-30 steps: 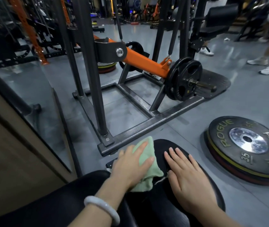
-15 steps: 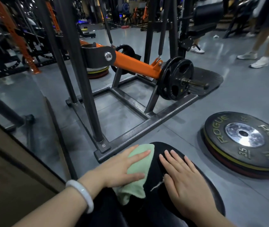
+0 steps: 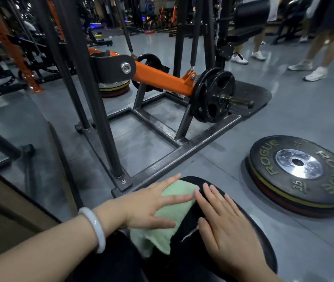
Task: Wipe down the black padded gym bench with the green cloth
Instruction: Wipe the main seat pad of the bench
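- The left hand is laid flat, palm down, on the green cloth, with its fingers straight and spread; nothing is gripped, so the grip is open and the cloth is only pressed.
- The left forearm is seen entering from the lower left, and a smooth white bangle is worn at the wrist.
- The right hand is laid flat on the black padded gym bench, the desk here, just beside the cloth; its fingers are straight and slightly fanned, and its grip is likewise open and holds nothing.
- The index fingertips of the two hands are brought almost together near the cloth's far right corner.
- The cloth, soft and terry-like, pale green and loosely folded, is spread over the bench's rounded far end, and its near edge is draped towards the viewer.
- The bench's padding is shown as dark and smooth, with a rounded outline and a faint sheen at the right rim.
- A short pale scuff or thread is seen on the padding between the hands.
- On the grey floor to the right, a stack of round bumper plates is lain flat, its top plate marked ROGUE and 35.
- Beyond the bench, a dark steel machine frame with an orange lever arm is seen.
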